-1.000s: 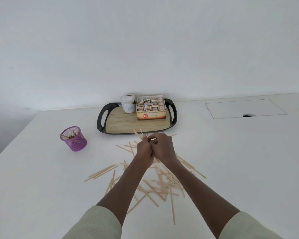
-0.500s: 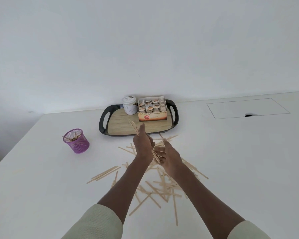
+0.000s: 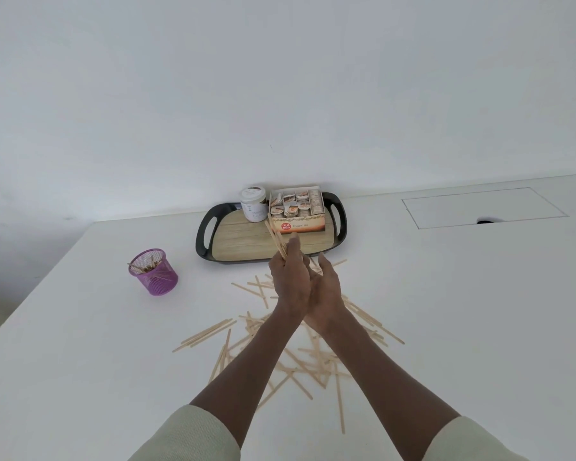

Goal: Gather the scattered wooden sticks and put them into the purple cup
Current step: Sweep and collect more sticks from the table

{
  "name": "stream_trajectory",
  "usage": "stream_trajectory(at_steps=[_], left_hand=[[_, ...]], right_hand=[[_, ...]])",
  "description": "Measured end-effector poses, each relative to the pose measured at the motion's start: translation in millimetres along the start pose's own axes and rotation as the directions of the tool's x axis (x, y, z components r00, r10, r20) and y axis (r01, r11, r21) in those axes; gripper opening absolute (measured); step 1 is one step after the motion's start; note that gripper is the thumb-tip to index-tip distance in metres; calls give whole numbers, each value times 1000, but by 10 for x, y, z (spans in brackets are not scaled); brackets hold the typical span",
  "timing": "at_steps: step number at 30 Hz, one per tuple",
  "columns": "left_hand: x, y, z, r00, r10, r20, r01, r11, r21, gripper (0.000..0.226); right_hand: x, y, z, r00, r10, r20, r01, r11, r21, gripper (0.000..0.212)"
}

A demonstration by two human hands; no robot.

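A left hand (image 3: 288,281) grips a bundle of thin, pale wooden sticks (image 3: 276,239) above the scattered pile (image 3: 300,344), the right hand (image 3: 326,287) relaxed alongside, the purple mesh cup (image 3: 153,272) at nine o'clock.

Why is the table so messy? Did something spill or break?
Yes, it looks spilled: lots of wooden sticks lie criss-crossed on the white table instead of in the purple cup, which holds only a few. The left hand grips a small bunch. Nothing looks broken.
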State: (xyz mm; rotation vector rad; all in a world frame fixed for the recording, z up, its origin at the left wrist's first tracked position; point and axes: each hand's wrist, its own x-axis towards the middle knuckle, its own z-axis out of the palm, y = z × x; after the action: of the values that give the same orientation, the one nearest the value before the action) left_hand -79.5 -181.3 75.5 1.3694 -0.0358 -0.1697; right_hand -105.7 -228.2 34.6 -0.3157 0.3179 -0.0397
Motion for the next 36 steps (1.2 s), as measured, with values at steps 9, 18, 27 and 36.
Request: stream_trajectory(at_steps=[9,18,27,36], left_hand=[[-43,-3,-24,990,106,98,-114,990,83,29],[-79,-52,-88,981,181,69,-191,963,189,35],[-23,-81,-203,978,172,119,-186,975,118,49],[120,-66,-451,987,137,84,-147,980,131,23]], right_hand=[[-4,-64,13,997,-40,-62,37,998,-42,66],[-33,-46,158,998,-48,34,53,988,-147,69],[-30,59,264,998,-28,49,36,983,-181,60],[119,-23,425,975,-221,-29,173,833,-526,52]])
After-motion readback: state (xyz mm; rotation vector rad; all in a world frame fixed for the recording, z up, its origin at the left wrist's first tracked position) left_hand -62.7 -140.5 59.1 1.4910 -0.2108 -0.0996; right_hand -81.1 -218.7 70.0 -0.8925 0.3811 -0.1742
